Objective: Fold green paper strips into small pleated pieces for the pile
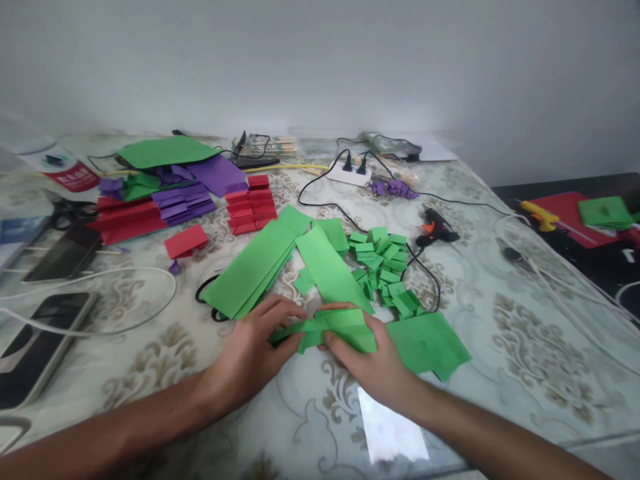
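My left hand (253,353) and my right hand (373,363) meet at the near middle of the table, both pinched on a folded strip of green paper (333,327). The left fingers press its left end, the right fingers cover its right end. Just beyond lie a long green strip (330,267) and a stack of green strips (253,267). A flat green sheet (430,343) lies right of my right hand. A heap of small folded green pieces (385,263) sits behind it.
Red folded pieces (250,203), purple strips (183,200) and a green sheet (165,152) lie at the back left. A black glue gun (435,230) and a power strip (350,173) with cables sit at the back right. Two phones (45,327) rest at the left.
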A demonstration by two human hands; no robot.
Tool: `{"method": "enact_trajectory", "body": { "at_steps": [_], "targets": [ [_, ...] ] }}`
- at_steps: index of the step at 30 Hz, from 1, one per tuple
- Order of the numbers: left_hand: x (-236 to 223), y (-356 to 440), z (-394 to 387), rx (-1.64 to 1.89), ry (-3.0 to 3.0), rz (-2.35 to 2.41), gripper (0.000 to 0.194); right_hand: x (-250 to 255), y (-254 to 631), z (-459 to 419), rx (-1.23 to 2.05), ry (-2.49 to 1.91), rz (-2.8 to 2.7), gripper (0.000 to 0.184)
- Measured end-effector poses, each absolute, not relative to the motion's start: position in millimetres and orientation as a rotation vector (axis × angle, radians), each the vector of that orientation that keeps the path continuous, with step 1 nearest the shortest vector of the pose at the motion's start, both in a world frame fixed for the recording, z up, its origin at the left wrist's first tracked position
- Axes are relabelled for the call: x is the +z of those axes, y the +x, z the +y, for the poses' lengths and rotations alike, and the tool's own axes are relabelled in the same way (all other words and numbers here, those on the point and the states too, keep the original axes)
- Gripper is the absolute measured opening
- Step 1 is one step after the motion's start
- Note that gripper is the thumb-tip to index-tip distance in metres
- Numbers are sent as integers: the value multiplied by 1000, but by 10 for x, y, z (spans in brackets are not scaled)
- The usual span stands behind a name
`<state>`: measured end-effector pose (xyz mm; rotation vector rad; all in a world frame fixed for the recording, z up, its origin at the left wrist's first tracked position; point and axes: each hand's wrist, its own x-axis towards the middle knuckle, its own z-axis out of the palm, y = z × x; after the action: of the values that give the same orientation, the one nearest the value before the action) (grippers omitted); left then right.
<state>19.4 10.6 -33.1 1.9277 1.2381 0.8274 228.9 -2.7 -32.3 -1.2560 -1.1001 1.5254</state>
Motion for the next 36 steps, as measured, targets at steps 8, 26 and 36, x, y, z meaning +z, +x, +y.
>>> {"method": "enact_trajectory", "body": {
  "at_steps": [8,26,36],
  "targets": [
    [-243,166,109,712,2037,1222,13,-366,2276,-56,1487,-1284,-1172,33],
    [-200,234,192,618,997,971,34,-188,2320,107,1646,-1146,-1104,18],
    [-195,227,184,589,1154,958,43,-215,2306,103,1785,-1121,-948,35]
  ]
}}
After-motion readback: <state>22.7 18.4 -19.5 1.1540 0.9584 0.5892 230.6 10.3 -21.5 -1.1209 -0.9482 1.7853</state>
